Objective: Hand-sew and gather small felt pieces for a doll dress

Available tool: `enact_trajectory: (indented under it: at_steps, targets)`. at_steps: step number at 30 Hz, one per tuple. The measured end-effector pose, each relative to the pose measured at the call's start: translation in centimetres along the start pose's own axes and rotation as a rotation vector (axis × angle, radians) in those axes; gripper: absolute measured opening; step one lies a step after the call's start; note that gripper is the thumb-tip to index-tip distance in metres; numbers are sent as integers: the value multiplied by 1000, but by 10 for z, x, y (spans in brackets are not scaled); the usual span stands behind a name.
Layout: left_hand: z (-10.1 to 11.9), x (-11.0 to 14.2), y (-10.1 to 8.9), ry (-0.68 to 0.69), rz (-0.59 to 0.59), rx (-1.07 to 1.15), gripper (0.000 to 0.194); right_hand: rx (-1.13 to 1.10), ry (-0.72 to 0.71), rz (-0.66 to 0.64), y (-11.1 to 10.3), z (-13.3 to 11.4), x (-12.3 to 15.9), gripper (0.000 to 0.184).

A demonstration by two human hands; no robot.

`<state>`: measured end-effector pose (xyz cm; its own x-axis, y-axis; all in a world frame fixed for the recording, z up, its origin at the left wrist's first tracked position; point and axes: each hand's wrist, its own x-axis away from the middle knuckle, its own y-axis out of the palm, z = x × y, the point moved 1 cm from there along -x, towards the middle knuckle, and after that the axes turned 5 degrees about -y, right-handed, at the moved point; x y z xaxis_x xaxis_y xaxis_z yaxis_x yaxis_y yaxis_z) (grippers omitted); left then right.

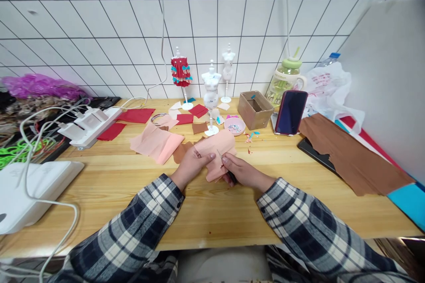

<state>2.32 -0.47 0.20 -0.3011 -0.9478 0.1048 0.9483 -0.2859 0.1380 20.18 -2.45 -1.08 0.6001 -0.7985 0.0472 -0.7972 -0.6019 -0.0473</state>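
My left hand (190, 168) pinches the left side of a pale pink crepe paper sheet (219, 143) above the table, thumb on top. My right hand (245, 172) is closed around small scissors (232, 177); their dark handle shows below the fingers. A thin blade lies over the paper, close to my left thumb. The fingers under the sheet are mostly hidden. Left of my hands lies another pink crepe piece (157, 142), with a brown scrap (181, 152) beside it. Just behind the held sheet stands a bare white mini dress form (211, 90).
Behind are a dress form in a red ruffled dress (181, 71) and another bare form (228, 64). A pink dish of beads (234, 126), cardboard box (255, 109), phone (291, 112) and brown paper (352, 154) lie rightward. A power strip (96, 128) with cables lies left.
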Motion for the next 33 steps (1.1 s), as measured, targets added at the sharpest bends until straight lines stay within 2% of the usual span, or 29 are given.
enact_trajectory:
  at_steps: [4,11,13,18,21,26,33]
  targets:
    - [2,0,3,0,-78,2,68,-36,43,36,1,4,-1,54]
    - [-2,0,3,-12,-57,8,85,-18,69,69,0,5,-2,55]
    - [-2,1,1,7,-33,-29,82,0,60,55,0,3,-1,54]
    - [2,0,-6,67,112,-114,64,25,17,7,0,2,0,54]
    - [2,-2,-7,26,116,-119,63,16,29,34,0,3,-1,54]
    - [0,-3,-4,46,148,-115,63,8,39,62,0,4,-1,54]
    - [0,-3,-3,28,79,-64,73,-2,50,70,-1,6,-1,52]
